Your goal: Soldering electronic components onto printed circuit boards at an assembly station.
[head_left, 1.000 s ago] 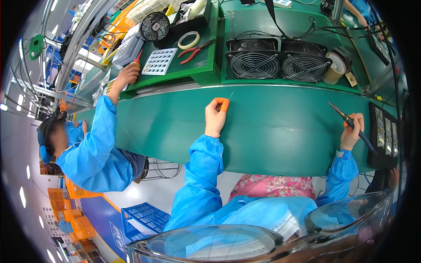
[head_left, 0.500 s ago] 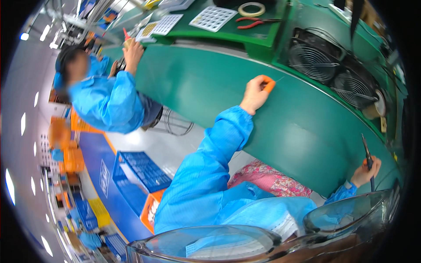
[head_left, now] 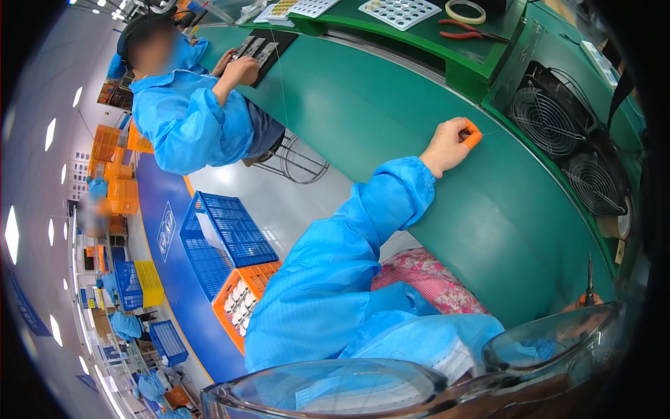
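Observation:
My left hand [head_left: 448,146], with orange finger cots on its fingertips, is pinched above the green bench mat [head_left: 391,105]. A thin solder wire [head_left: 493,132] sticks out from its fingertips toward the bench's back edge. At the lower right my right hand [head_left: 585,320] is wrapped around a soldering iron [head_left: 590,285], whose tip points up. The rim of my glasses covers most of that hand and the iron's handle.
Two black fans [head_left: 548,122] with wire guards stand at the back right. Red-handled pliers [head_left: 469,31], a tape roll [head_left: 465,12] and a white tray [head_left: 399,12] lie on the green shelf. A co-worker [head_left: 192,119] sits at left; blue [head_left: 237,230] and orange crates [head_left: 227,297] stand on the floor.
The view has shifted, so the bench sits further right. My right hand and the iron show lower, behind the glasses rim. The co-worker's raised hand has come down to a dark tray.

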Available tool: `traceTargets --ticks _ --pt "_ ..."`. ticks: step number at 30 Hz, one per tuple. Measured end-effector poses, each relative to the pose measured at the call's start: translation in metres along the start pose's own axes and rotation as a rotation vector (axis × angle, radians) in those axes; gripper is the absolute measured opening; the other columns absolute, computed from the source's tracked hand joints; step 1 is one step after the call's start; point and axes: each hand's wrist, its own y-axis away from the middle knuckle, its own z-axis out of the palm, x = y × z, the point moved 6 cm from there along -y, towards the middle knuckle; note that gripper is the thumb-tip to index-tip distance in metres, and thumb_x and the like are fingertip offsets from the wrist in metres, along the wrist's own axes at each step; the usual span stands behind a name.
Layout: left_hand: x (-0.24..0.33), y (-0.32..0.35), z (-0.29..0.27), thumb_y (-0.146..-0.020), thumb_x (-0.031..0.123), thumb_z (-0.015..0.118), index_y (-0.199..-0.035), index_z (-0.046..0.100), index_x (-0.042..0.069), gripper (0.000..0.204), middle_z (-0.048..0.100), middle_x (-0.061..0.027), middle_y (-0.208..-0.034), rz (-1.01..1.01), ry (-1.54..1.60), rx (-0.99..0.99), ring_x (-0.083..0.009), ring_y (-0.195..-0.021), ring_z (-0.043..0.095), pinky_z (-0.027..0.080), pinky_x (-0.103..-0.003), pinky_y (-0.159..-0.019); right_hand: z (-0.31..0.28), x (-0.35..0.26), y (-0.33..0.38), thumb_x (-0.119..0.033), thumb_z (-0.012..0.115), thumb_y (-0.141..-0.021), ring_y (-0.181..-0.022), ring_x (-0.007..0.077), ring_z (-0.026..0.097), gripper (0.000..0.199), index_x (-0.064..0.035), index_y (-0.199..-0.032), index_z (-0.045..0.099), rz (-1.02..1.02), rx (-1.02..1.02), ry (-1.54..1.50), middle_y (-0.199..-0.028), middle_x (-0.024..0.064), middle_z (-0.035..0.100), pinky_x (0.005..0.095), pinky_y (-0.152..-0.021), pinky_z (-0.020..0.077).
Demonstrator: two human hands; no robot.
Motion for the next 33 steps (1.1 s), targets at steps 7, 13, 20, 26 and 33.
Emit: traceTargets --ticks 7,13,20,26,33 --pt "0.009 0.001 0.001 -0.077 0.0 0.06 -0.083 0.058 -0.003 0.007 0.058 -0.0083 -0.073 0.031 -0.048 -0.013 -0.0125 -0.064 0.054 0.046 -0.026 -0.058 0.01 -0.015 0.006 -0.019 0.045 -0.086 -0.055 0.0081 0.031 0.018 -0.0051 -0.076 0.046 -0.014 -0.01 0.051 -0.069 0.0028 0.04 0.0206 -0.047 0.0205" --pt "0.011 0.001 0.003 -0.078 0.002 0.061 -0.085 0.059 -0.002 0.008 0.058 -0.0053 -0.071 0.047 -0.081 -0.012 -0.0103 -0.063 0.052 0.044 -0.024 -0.057 0.014 -0.017 0.005 -0.018 0.044 -0.087 -0.053 0.007 0.029 0.017 -0.0051 -0.077 0.047 0.1 -0.006 -0.134 -0.069 0.0024 0.04 0.0201 -0.046 0.0198" --pt "0.013 0.002 0.004 -0.078 0.004 0.062 -0.085 0.06 -0.001 0.009 0.058 -0.0028 -0.07 0.075 -0.121 -0.019 -0.0077 -0.062 0.049 0.043 -0.023 -0.057 0.01 -0.009 0.005 -0.018 0.043 -0.088 -0.053 0.0069 0.03 0.016 -0.0044 -0.079 0.047 0.262 -0.051 -0.215 -0.07 0.0029 0.042 0.0192 -0.046 0.0208" --pt "0.009 0.001 0.006 -0.079 0.004 0.061 -0.086 0.06 -0.001 0.008 0.058 -0.0027 -0.07 0.075 -0.055 -0.035 -0.0077 -0.063 0.05 0.044 -0.022 -0.058 0.007 -0.002 0.003 -0.018 0.043 -0.088 -0.053 0.0068 0.031 0.017 -0.0046 -0.079 0.048 0.143 -0.08 -0.189 -0.07 0.0031 0.042 0.0191 -0.046 0.0207" --pt "0.002 -0.001 0.005 -0.081 0.006 0.06 -0.085 0.059 -0.001 0.008 0.06 -0.0037 -0.073 0.049 -0.071 -0.042 -0.0076 -0.065 0.052 0.045 -0.023 -0.059 -0.013 0.016 0.001 -0.019 0.044 -0.088 -0.055 0.0073 0.032 0.017 -0.0045 -0.081 0.049 0.208 -0.015 -0.182 -0.073 0.0031 0.042 0.0194 -0.047 0.0216"
